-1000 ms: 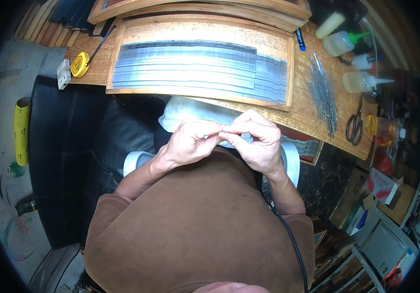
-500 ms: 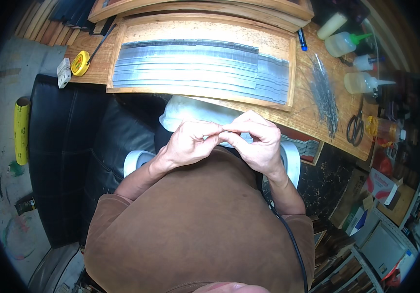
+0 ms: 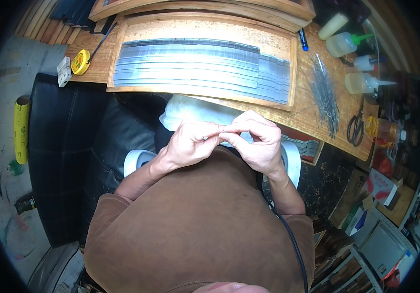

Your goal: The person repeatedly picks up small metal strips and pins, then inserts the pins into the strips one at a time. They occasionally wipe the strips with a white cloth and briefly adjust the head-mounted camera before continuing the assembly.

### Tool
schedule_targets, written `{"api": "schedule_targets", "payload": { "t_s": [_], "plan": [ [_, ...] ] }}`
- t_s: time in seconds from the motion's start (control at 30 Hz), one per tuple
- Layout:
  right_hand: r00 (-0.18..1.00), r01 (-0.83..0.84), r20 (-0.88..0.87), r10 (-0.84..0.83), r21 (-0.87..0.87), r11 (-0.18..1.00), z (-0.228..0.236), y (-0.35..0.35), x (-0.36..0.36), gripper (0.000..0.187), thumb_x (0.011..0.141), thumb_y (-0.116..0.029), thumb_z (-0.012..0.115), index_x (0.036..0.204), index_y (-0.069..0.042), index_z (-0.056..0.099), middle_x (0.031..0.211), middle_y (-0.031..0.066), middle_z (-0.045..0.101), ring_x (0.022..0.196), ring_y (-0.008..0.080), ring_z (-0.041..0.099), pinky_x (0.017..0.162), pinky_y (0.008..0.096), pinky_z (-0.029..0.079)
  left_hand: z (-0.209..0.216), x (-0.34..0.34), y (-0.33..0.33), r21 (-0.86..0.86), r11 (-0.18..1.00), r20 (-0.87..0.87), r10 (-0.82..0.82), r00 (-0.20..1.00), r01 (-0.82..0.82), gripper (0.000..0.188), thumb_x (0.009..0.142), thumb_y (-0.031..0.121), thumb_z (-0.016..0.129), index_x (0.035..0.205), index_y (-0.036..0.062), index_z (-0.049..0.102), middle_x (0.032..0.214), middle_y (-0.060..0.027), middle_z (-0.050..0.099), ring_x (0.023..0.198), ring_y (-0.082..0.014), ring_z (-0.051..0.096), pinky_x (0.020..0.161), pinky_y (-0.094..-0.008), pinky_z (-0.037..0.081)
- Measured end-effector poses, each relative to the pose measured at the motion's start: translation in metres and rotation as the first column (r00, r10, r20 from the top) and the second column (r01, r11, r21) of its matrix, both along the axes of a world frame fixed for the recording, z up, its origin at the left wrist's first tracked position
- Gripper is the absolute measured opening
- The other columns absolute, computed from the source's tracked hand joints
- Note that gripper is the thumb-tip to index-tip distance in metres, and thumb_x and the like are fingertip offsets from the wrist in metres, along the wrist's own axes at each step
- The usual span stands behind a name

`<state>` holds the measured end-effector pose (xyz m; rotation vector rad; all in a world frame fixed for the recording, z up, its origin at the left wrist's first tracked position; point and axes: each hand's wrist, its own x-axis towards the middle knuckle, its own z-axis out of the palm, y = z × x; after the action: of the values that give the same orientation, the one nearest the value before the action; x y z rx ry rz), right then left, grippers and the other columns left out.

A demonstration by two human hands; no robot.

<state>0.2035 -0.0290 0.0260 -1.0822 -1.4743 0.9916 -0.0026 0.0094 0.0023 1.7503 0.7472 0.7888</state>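
Observation:
My left hand (image 3: 194, 141) and my right hand (image 3: 256, 139) meet fingertip to fingertip in front of my chest, just short of the table edge. Both are closed in a pinch. Whatever lies between the fingertips is too small or too hidden to make out. Beyond them, a shallow wooden tray (image 3: 292, 73) rests on the table, holding overlapping rows of thin grey strips (image 3: 185, 63). A loose bundle of thin dark wires or strands (image 3: 325, 95) lies to the tray's right.
Right of the tray are black scissors (image 3: 355, 129), squeeze bottles (image 3: 342, 45) and a blue marker (image 3: 303, 40). A yellow tape measure (image 3: 80, 62) sits at the table's left end. Stacked wooden frames (image 3: 210, 12) stand behind. A black padded seat (image 3: 63, 146) is at my left.
Both hands stay pinched together in nearly the same place. The whole view has shifted very slightly; nothing else visibly moved.

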Motion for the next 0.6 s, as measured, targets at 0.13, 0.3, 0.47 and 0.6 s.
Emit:
{"api": "schedule_targets", "payload": {
  "t_s": [0.13,0.3,0.47,0.6],
  "plan": [
    [1.000,-0.021,-0.007,0.021,-0.048,0.999,0.000,0.001,-0.001,0.020,0.082,0.008,0.087,0.101,0.001,0.084,0.092,0.0081,0.074,0.080,0.0142,0.068,0.069,0.0263,0.053,-0.001,-0.001,-0.003,0.101,0.994,0.011,0.041,0.999,-0.042,0.008,0.092,-0.005,0.072,0.095,-0.0007,0.077,0.076,-0.0150,0.071,0.060,-0.0221,0.066,0.056,-0.0324,0.050],
    [0.998,-0.049,-0.029,0.047,-0.075,0.996,-0.002,0.002,-0.003,0.021,0.083,0.007,0.086,0.103,0.000,0.085,0.091,0.0071,0.073,0.081,0.0137,0.067,0.070,0.0256,0.052,0.001,0.001,-0.010,0.116,0.986,0.057,0.115,0.992,-0.121,0.007,0.089,-0.008,0.071,0.090,-0.0018,0.075,0.075,-0.0148,0.070,0.060,-0.0256,0.067,0.056,-0.0347,0.051],
    [0.997,-0.066,-0.037,0.063,-0.074,0.995,-0.006,0.005,-0.004,0.020,0.082,0.007,0.087,0.102,0.000,0.085,0.089,0.0068,0.073,0.080,0.0134,0.067,0.070,0.0255,0.051,-0.004,-0.002,-0.011,0.154,0.980,0.031,0.126,0.992,-0.130,0.008,0.088,-0.009,0.072,0.087,-0.0013,0.072,0.074,-0.0147,0.069,0.060,-0.0272,0.067,0.056,-0.0353,0.051],
    [0.993,-0.093,-0.072,0.088,-0.069,0.993,-0.007,0.011,-0.008,0.021,0.082,0.007,0.087,0.100,0.000,0.085,0.088,0.0069,0.072,0.079,0.0131,0.066,0.069,0.0256,0.051,-0.010,-0.007,-0.010,0.153,0.976,0.031,0.152,0.988,-0.155,0.008,0.088,-0.008,0.072,0.084,-0.0008,0.070,0.072,-0.0147,0.067,0.059,-0.0284,0.065,0.056,-0.0360,0.051]
  ]
}}
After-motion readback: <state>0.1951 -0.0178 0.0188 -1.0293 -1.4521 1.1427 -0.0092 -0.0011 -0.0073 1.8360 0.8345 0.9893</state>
